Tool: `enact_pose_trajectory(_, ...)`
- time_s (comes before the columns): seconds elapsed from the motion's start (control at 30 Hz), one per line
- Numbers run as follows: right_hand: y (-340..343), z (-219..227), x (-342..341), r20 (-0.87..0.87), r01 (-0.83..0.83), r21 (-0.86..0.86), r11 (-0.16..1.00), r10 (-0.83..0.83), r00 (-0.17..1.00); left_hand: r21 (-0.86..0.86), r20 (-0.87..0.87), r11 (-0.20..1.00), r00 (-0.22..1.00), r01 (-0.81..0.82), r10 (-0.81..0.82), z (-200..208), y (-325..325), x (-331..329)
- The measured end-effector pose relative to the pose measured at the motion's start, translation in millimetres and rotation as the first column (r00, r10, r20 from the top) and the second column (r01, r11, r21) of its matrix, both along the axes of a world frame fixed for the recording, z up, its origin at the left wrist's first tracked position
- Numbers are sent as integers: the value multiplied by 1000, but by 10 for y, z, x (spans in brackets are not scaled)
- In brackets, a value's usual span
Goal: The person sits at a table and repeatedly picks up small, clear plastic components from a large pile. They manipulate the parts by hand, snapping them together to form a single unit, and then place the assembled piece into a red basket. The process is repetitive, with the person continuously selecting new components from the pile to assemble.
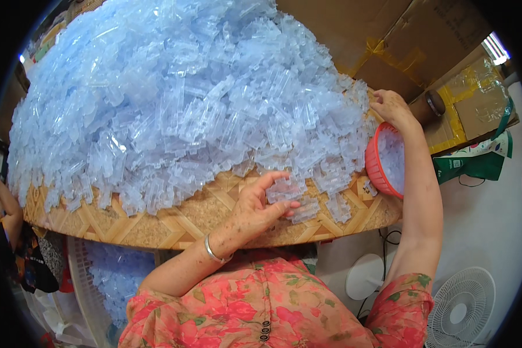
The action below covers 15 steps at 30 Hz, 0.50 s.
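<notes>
A large heap of clear, bluish plastic pieces [174,98] covers most of a round, wood-patterned table [151,229]. At the heap's near edge, my left hand [252,206] curls its thumb and forefinger around a clear plastic piece [285,189]. More loose pieces [337,207] lie just right of it. My right hand [394,110] reaches past a red plastic basket [376,165] to the heap's right edge. Its fingers are bent together, and whatever lies between them is too small to make out. Similar clear pieces fill the basket, partly covered by my right forearm.
Large cardboard boxes [429,40] with yellow tape stand behind the table's right side. A dark round-topped object [434,104] and a green bag [475,165] are at right. Below are a white fan [459,310] and a crate [81,284] of plastic pieces. Another person's arm [8,206] shows far left.
</notes>
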State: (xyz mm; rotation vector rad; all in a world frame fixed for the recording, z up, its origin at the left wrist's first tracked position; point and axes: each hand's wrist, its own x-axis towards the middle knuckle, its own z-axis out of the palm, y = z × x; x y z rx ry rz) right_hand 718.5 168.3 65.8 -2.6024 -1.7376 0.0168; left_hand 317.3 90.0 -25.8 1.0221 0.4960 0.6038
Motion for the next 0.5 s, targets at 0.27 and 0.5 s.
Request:
enact_pose_trajectory(0.27, 543, -285, 262, -21, 105, -275, 956, -116, 993, 40, -20, 997, 997, 71, -70, 37, 18, -18)
enact_pose_trajectory(0.5, 472, -62, 103, -323, 145, -170, 975, -194, 926, 6, 34, 998, 998, 60, -60, 24, 3, -13)
